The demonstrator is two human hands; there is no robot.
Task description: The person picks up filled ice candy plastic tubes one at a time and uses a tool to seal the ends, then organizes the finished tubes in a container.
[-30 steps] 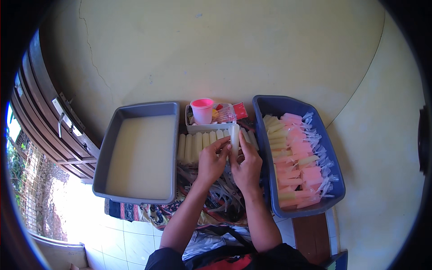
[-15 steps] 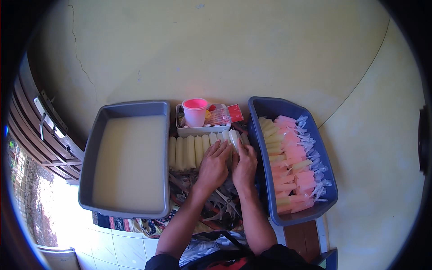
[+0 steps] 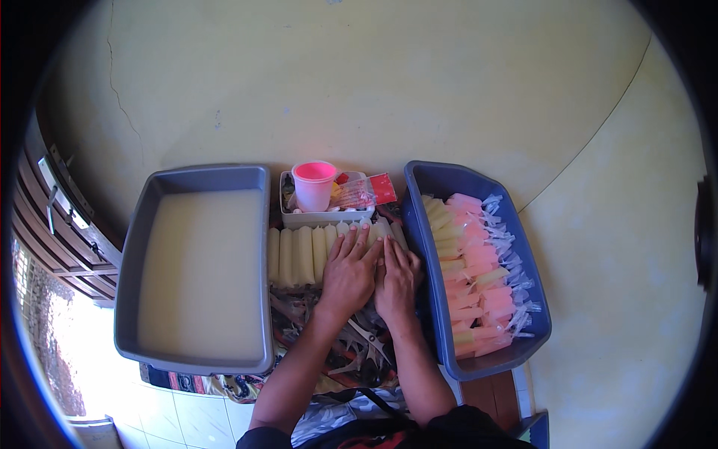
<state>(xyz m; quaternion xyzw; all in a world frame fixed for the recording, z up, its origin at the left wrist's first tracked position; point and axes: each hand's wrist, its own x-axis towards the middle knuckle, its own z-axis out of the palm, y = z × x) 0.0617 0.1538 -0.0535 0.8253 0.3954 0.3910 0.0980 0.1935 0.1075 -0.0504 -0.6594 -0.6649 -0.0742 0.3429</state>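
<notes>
Left hand (image 3: pixel 349 275) and right hand (image 3: pixel 396 284) lay close together, backs up, over a row of pale tubes (image 3: pixel 299 251). The left was flat, fingers straight and slightly spread, with nothing in its grasp — the right had its fingers nearly straight and close together, and whether it gripped a tube could not be told. From the hands, the row ran out toward ten o'clock. At nine stood a grey tub (image 3: pixel 196 367) of milky liquid (image 3: pixel 206 277); at three, a blue tub (image 3: pixel 532 262) of pink and pale packets (image 3: pixel 479 254) — at eleven, a pink cup (image 3: pixel 314 193) in a white box (image 3: pixel 318 218).
</notes>
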